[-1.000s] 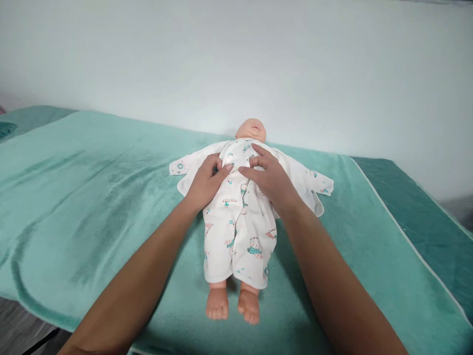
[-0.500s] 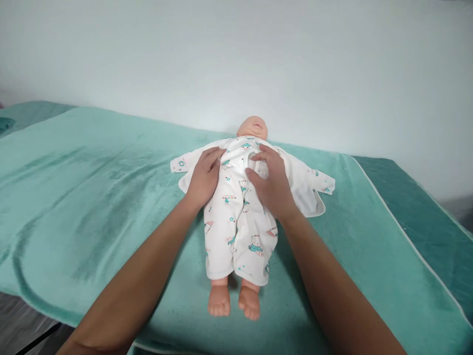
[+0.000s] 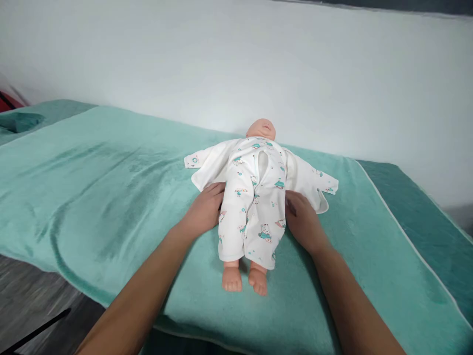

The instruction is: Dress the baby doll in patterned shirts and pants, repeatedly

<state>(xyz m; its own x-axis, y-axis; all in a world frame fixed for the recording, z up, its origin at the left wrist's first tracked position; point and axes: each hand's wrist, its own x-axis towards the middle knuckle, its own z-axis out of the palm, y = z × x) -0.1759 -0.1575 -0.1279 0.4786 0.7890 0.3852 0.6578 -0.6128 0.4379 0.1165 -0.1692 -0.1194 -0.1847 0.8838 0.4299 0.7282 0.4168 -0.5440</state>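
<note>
A baby doll [image 3: 261,129] lies on its back, head toward the wall and bare feet toward me. It wears a white printed jacket [image 3: 218,157], spread wide at the sides, and white printed trousers [image 3: 236,212] pulled high over its belly, with an oval opening at the front. At the trousers' left edge is my left hand [image 3: 207,209], fingers bent in against the cloth, fingertips hidden behind it. My right hand [image 3: 305,219] is closed at the opposite edge, thumb and forefinger near each other, tips partly hidden by the trousers.
A light green plush blanket [image 3: 111,197] covers the bed under the doll. Darker green bedding [image 3: 414,197] shows at the right. Behind the doll's head rises a white wall [image 3: 221,59]. Grey floor [image 3: 29,296] and a thin black bar [image 3: 40,328] show at lower left.
Both my hands have moved from the doll's chest down to its sides at hip height. The camera view has shifted, so the doll appears slightly farther right.
</note>
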